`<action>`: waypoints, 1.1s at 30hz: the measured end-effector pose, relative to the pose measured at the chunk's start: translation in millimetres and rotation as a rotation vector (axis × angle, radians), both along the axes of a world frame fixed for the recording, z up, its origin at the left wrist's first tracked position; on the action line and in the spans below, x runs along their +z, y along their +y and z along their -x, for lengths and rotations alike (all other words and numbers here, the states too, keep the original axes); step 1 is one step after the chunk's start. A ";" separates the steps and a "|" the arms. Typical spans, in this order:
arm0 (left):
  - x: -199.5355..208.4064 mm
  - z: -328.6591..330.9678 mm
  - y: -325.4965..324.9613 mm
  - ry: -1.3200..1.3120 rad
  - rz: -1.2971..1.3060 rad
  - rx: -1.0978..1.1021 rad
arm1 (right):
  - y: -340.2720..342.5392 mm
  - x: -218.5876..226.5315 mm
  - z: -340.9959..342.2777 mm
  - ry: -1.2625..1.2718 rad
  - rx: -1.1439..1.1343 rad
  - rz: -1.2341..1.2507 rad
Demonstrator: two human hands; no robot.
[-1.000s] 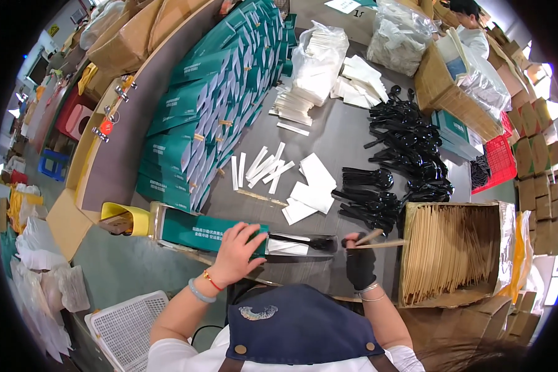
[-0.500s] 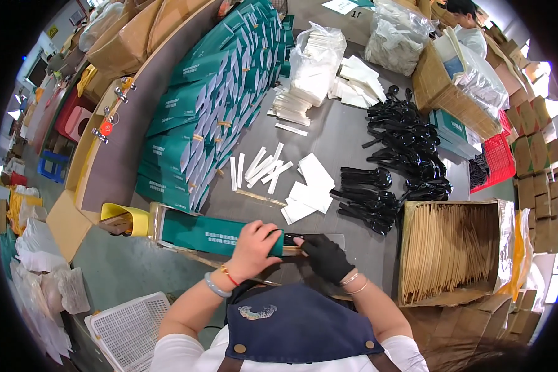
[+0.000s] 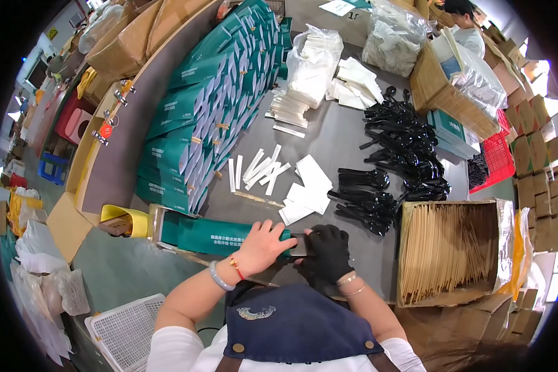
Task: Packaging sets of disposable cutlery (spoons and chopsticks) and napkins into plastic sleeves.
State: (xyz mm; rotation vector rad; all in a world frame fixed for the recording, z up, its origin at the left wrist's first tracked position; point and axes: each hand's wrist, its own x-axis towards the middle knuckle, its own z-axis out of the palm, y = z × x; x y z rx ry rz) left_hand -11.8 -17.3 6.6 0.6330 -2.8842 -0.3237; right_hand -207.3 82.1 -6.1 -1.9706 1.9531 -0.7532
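Observation:
A long green paper sleeve [image 3: 195, 234] lies across the near edge of the table. Bare, with a red cord and a pale bangle at the wrist, my left hand [image 3: 268, 249] is closed over its right part, fingers across the top. My right hand [image 3: 326, 251], in a black fingerless glove, is curled at the sleeve's right end. Between the hands shows a short stretch of a dark, flat piece [image 3: 301, 244]; what my right fingers hold is mostly hidden. Loose white paper strips [image 3: 263, 168] and white folded napkins [image 3: 310, 189] lie just beyond.
Stacked green sleeves [image 3: 186, 130] fill the left side. Black plastic spoons [image 3: 409, 149] are heaped on the right, by a carton of wooden chopsticks [image 3: 446, 254]. A bag of white packets [image 3: 315, 68] stands at the back. A yellow container [image 3: 124, 221] hangs at the left edge.
My right hand has shifted slightly right, its fingers now curled at the sleeve's end. My left hand has slid slightly right along the sleeve, and the dark piece between them shows more.

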 end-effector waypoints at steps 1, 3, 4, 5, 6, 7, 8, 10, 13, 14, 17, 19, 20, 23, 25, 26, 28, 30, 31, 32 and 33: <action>4.7 4.5 -0.9 -0.134 -0.062 -0.046 | -0.5 3.0 0.5 0.070 0.037 -0.088; 23.6 7.1 -5.7 -0.196 -0.124 -0.118 | 2.2 -2.3 3.4 0.168 0.068 -0.070; 41.0 3.9 -11.9 -0.203 -0.120 -0.110 | -0.2 6.2 7.8 0.162 0.074 -0.064; 65.7 -1.8 -19.8 -0.201 -0.076 -0.116 | -1.4 28.3 13.6 0.081 0.055 -0.003; 87.7 -7.0 -30.5 -0.195 -0.033 -0.129 | 0.5 47.6 20.1 0.003 0.029 0.054; 106.7 -11.7 -50.3 -0.185 -0.028 -0.124 | 3.5 60.4 28.6 -0.004 -0.068 0.064; 119.9 -16.8 -77.3 -0.173 -0.023 -0.121 | 6.1 66.1 38.8 -0.009 -0.166 0.073; 139.9 -31.2 -129.3 0.018 -0.001 -0.013 | 9.8 59.0 52.8 0.023 -0.210 0.118; 126.7 -54.7 -150.3 0.134 0.457 0.374 | 15.0 50.6 52.1 0.087 -0.185 0.005; 105.6 -52.7 -135.8 0.255 0.370 0.467 | 15.8 47.2 50.2 0.084 -0.191 0.006; 25.9 -40.7 -50.5 0.262 -0.029 0.469 | 22.8 39.7 37.9 0.132 -0.144 -0.102; -21.8 -35.8 -3.0 0.078 -0.109 0.619 | 22.5 37.3 35.1 0.163 -0.116 -0.146; -32.6 -36.2 -0.4 0.080 -0.117 0.620 | 22.7 36.4 35.2 0.199 -0.099 -0.189; -43.7 -42.6 5.1 0.234 -0.323 0.699 | 22.3 42.1 33.2 0.224 -0.051 -0.183; -41.0 -44.3 4.3 0.225 -0.349 0.706 | 18.9 41.5 31.5 0.228 -0.020 -0.235; -39.2 -45.1 3.8 0.213 -0.372 0.707 | 17.1 41.1 29.9 0.228 0.005 -0.285; -39.8 -45.9 3.6 0.215 -0.392 0.714 | 13.5 28.9 22.0 0.165 0.043 -0.284; -38.2 -43.6 4.2 0.219 -0.416 0.708 | 6.5 10.0 2.8 0.105 0.067 -0.286; -34.1 -39.8 2.8 0.195 -0.408 0.694 | -1.9 -1.3 -14.3 0.056 0.090 -0.189; -31.9 -36.3 -0.4 0.174 -0.398 0.683 | -8.8 -6.1 -23.9 0.009 0.116 -0.090; -31.0 -35.4 -5.1 0.177 -0.391 0.680 | -12.7 -3.6 -28.1 0.010 0.114 -0.082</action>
